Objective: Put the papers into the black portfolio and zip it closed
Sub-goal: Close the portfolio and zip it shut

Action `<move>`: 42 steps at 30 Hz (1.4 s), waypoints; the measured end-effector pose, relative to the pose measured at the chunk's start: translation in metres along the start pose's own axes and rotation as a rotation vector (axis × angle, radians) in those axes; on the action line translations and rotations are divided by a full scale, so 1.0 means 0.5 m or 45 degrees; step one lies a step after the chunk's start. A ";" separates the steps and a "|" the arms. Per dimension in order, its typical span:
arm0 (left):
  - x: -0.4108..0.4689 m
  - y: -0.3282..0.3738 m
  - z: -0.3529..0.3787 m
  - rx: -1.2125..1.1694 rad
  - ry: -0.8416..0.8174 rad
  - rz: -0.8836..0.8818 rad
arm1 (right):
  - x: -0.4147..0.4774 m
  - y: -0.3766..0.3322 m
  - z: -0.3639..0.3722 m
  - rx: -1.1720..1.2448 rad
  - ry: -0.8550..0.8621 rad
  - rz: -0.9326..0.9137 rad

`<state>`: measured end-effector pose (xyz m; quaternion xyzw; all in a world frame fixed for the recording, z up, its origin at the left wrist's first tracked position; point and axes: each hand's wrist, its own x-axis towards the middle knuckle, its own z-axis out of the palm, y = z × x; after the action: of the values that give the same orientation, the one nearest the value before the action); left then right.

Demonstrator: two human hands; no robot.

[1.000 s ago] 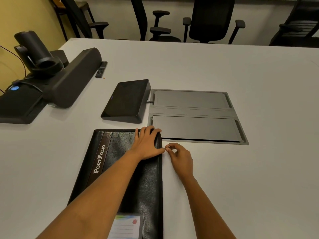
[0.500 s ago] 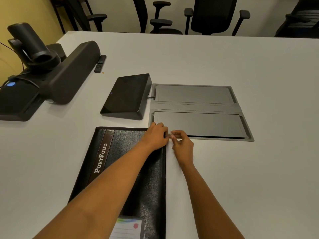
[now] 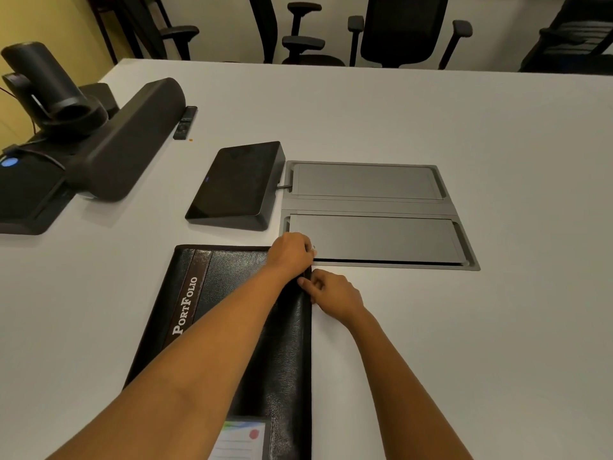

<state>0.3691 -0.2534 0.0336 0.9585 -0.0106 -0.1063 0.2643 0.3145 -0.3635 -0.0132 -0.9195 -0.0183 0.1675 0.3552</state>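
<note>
The black portfolio (image 3: 232, 293) lies closed on the white table, with "PortFolio" printed on a brown stripe. No papers show outside it. My left hand (image 3: 292, 254) covers its far right corner with the fingers curled, and a small metal glint like the zipper pull (image 3: 313, 249) shows at the fingertips. My right hand (image 3: 331, 293) sits just nearer on the right edge, thumb and fingers pinched on that edge. The zipper track along the edge is hidden by both hands.
A grey floor-box lid (image 3: 374, 214) is set into the table just beyond my hands. A black touch panel (image 3: 237, 184) stands to its left. A camera bar (image 3: 99, 137) and a remote (image 3: 185, 122) are at the far left. Office chairs (image 3: 401, 28) line the far side.
My right hand slid up the right edge to the far corner, then came back a little toward me. My left hand closed over the corner.
</note>
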 end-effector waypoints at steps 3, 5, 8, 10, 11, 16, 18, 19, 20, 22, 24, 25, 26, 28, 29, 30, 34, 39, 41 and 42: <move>0.008 0.002 0.001 0.125 0.110 -0.074 | -0.007 0.000 0.003 0.032 0.037 -0.017; 0.014 -0.005 -0.003 0.141 0.190 -0.171 | -0.009 0.002 0.006 0.052 0.057 -0.020; 0.019 -0.021 -0.012 0.123 0.221 -0.260 | -0.007 0.003 0.005 0.060 0.046 0.005; 0.018 -0.023 -0.016 0.095 0.205 -0.230 | -0.001 0.000 0.000 0.053 0.040 0.024; 0.015 -0.022 -0.017 0.093 0.199 -0.214 | 0.003 -0.003 -0.004 0.058 0.058 0.032; 0.010 -0.020 -0.013 -0.036 0.195 -0.211 | 0.038 -0.047 -0.008 0.137 0.230 0.086; 0.011 -0.024 -0.011 -0.101 0.202 -0.231 | 0.050 -0.062 -0.002 0.120 0.261 0.111; 0.010 -0.025 -0.010 -0.121 0.211 -0.244 | 0.053 -0.065 0.000 0.115 0.272 0.122; 0.010 -0.026 -0.010 -0.129 0.222 -0.257 | 0.055 -0.065 0.002 0.111 0.281 0.129; 0.010 -0.029 -0.012 -0.114 0.246 -0.282 | 0.054 -0.063 0.004 0.100 0.301 0.137; 0.008 -0.043 -0.018 -0.076 0.283 -0.325 | 0.051 -0.061 0.007 0.087 0.331 0.139; 0.008 -0.055 -0.025 -0.066 0.304 -0.362 | 0.050 -0.061 0.008 0.082 0.343 0.140; 0.007 -0.071 -0.034 -0.063 0.323 -0.406 | 0.051 -0.061 0.009 0.080 0.347 0.142; 0.006 -0.105 -0.052 -0.048 0.352 -0.474 | 0.053 -0.062 0.009 0.086 0.325 0.156; 0.005 -0.118 -0.058 -0.042 0.360 -0.482 | 0.055 -0.063 0.007 0.086 0.306 0.167; 0.004 -0.125 -0.062 -0.039 0.366 -0.473 | 0.057 -0.065 0.005 0.080 0.288 0.174; 0.003 -0.126 -0.060 -0.039 0.392 -0.421 | 0.068 -0.090 -0.002 0.055 0.320 0.039; 0.008 -0.132 -0.052 -0.020 0.436 -0.374 | 0.108 -0.146 0.020 -0.257 0.271 -0.195; 0.010 -0.137 -0.049 -0.035 0.453 -0.359 | 0.123 -0.163 0.036 -0.320 0.276 -0.204; 0.011 -0.140 -0.049 -0.051 0.458 -0.359 | 0.128 -0.167 0.044 -0.332 0.286 -0.204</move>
<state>0.3770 -0.1812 0.0173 0.9486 0.1729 0.0301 0.2634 0.3750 -0.2771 0.0075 -0.9662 -0.0734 0.0313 0.2451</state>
